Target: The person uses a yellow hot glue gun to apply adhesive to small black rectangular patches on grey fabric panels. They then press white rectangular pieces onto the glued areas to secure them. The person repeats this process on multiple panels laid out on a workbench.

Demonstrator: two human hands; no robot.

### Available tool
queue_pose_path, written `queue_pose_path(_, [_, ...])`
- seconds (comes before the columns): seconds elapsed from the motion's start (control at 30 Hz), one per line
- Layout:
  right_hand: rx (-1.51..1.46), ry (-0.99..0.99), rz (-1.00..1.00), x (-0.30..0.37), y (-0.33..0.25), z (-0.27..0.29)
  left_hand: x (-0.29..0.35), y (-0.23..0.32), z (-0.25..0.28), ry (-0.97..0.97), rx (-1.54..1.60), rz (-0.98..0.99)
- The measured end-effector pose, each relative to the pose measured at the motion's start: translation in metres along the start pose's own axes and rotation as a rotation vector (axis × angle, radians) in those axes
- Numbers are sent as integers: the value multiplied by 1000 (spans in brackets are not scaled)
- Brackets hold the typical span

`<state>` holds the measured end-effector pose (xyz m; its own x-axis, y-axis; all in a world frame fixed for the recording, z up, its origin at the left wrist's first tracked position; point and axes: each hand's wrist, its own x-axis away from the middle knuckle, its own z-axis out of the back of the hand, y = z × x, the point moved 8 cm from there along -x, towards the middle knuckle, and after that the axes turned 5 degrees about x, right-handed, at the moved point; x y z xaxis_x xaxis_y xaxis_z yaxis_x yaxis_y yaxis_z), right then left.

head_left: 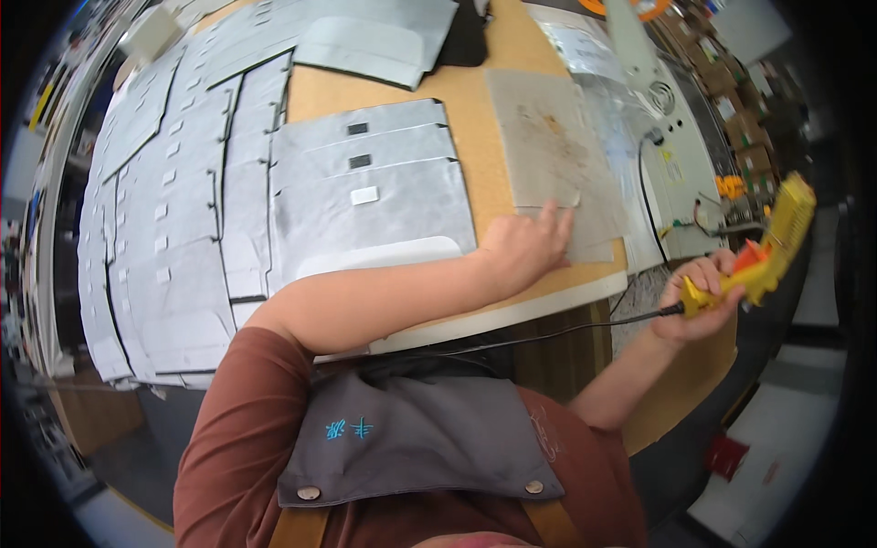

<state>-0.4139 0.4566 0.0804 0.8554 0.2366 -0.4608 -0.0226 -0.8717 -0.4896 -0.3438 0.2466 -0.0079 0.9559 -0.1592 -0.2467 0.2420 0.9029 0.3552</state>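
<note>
My left hand [533, 243] reaches across to a brownish translucent sheet [534, 119] with stains on it. Its fingers are stretched out at the sheet's near edge, beside a small pale strip [548, 205]. Out to the right, my right hand [702, 290] is wrapped round the handle end of a yellow corded glue gun [763, 265] with an orange-red trigger. A black cord [566, 332] runs from its handle toward the left. Left of the sheet lies a silver-grey fabric panel [402, 205] with two dark patches and one white patch.
Many overlapping silver-grey panels [192, 219] with white patches cover the left of the tan table [475, 137]. Another panel [365, 41] lies at the back beside a black piece [466, 36]. A pale machine [681, 155] with cables stands at the right, with shelved boxes [731, 110] beyond.
</note>
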Motion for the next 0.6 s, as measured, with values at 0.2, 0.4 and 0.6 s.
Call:
queue_pose_path(0.2, [134,-236,21,-54,-6,-81,70,37,43,-663,1169,-36])
queue_pose_path(0.4, [256,-313,8,-160,-38,-90,141,-21,111,-792,1308,166])
queue_pose_path(0.6, [333,-483,-56,-243,-55,-130,199,-82,169,-609,1296,423])
